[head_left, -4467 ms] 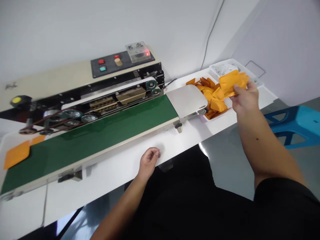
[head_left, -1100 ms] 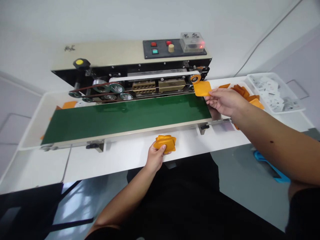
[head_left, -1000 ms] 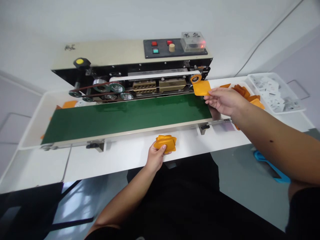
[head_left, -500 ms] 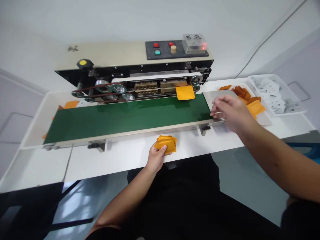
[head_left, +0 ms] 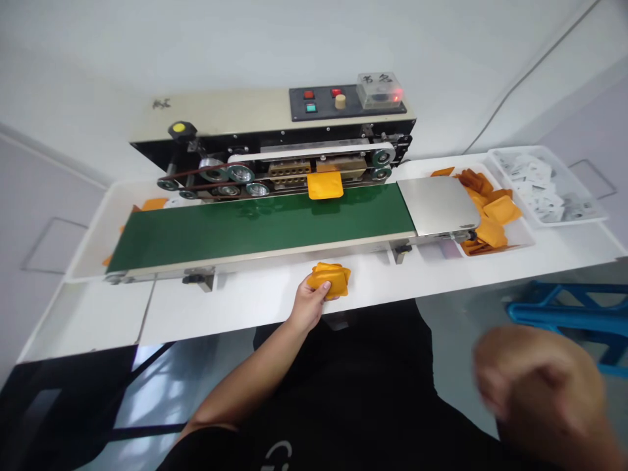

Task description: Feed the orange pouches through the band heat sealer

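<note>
My left hand (head_left: 309, 302) is closed around a small stack of orange-yellow pouches (head_left: 333, 280), thumb on top, just in front of the white table's near edge. My right hand (head_left: 530, 379) is raised close to the camera at the lower right, smeared by motion, so its fingers cannot be made out. One orange pouch (head_left: 325, 186) hangs from the band sealing machine (head_left: 275, 114), its upper edge hidden between the bands. Below that pouch runs the green conveyor belt (head_left: 265, 226), with a metal plate (head_left: 439, 204) at its right end.
Right of the machine, a white bin (head_left: 523, 239) contains many orange pouches; beside it stands a tray (head_left: 596, 212) of small white packets. Another bin (head_left: 81, 252) with orange pouches sits past the belt's left end. A blue stool (head_left: 554, 315) is at the lower right.
The pouch in the machine has moved left along the bands. My right hand has drawn back from the metal plate, down and toward me. My left hand keeps its stack, nearly still.
</note>
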Demonstrator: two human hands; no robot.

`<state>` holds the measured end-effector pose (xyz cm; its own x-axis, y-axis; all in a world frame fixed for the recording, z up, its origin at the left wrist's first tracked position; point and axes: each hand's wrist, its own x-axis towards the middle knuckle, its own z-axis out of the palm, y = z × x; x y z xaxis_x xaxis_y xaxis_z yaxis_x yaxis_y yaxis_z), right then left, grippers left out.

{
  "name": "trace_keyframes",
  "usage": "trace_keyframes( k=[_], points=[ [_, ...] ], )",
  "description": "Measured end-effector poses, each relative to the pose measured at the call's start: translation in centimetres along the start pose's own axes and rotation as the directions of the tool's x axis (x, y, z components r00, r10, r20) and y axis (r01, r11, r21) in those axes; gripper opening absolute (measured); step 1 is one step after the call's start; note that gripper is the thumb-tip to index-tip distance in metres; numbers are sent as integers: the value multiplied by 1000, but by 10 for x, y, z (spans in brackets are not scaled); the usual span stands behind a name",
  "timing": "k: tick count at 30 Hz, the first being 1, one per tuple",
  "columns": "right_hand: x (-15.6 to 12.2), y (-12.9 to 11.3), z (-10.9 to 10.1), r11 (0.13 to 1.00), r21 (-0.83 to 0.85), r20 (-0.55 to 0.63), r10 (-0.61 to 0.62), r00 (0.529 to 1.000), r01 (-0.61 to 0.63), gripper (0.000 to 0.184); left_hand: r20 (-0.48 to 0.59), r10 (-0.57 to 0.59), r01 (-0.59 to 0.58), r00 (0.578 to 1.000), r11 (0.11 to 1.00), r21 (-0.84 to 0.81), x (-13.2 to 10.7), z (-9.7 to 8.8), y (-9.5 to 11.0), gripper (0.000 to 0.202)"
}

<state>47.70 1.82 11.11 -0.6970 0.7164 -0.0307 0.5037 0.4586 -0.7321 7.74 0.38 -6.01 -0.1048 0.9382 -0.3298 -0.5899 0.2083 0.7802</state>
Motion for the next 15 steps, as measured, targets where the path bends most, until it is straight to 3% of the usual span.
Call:
trace_keyframes(
  k=[1, 2, 3, 4, 5, 7, 9, 11, 13, 15],
  points=[
    [13, 3, -3, 986, 164, 95, -1, 995, -14, 54, -1, 0, 0, 1000, 1000, 5, 0, 1, 0, 54],
    [29, 5, -2, 953, 300, 104, 15, 994, -46, 66, -5, 2, -2, 1000, 1000, 9, 0, 2, 0, 55],
    [47, 7, 4, 901, 432, 39, 40, 998, -53, 71, -11, 6, -6, 1000, 1000, 14, 0, 4, 0, 56],
    [65, 7, 15, 840, 542, -100, 89, 991, -21, 75, -17, 8, -8, 1000, 1000, 20, 0, 5, 0, 57],
    [82, 7, 29, 789, 614, -244, 165, 956, 21, 79, -24, 10, -9, 1000, 1000, 26, -1, 7, 0, 59],
    [106, 5, 67, 746, 666, -208, 200, 957, -11, 76, -36, 11, -10, 999, 999, 40, -3, 10, 0, 61],
    [120, 1, 109, 690, 723, -172, 243, 955, -46, 56, -27, 21, -20, 999, 998, 56, -5, 15, -1, 60],
    [131, -4, 146, 624, 778, -215, 369, 904, -70, 42, -12, 57, -56, 998, 996, 63, -7, 20, 0, 59],
    [141, -8, 174, 652, 754, -266, 420, 868, -84, 37, -29, 109, -107, 994, 993, 52, -9, 25, 1, 57],
    [151, -9, 191, 686, 722, -304, 431, 850, -90, 46, -69, 141, -139, 988, 990, 33, -10, 30, 3, 56]
  ],
)
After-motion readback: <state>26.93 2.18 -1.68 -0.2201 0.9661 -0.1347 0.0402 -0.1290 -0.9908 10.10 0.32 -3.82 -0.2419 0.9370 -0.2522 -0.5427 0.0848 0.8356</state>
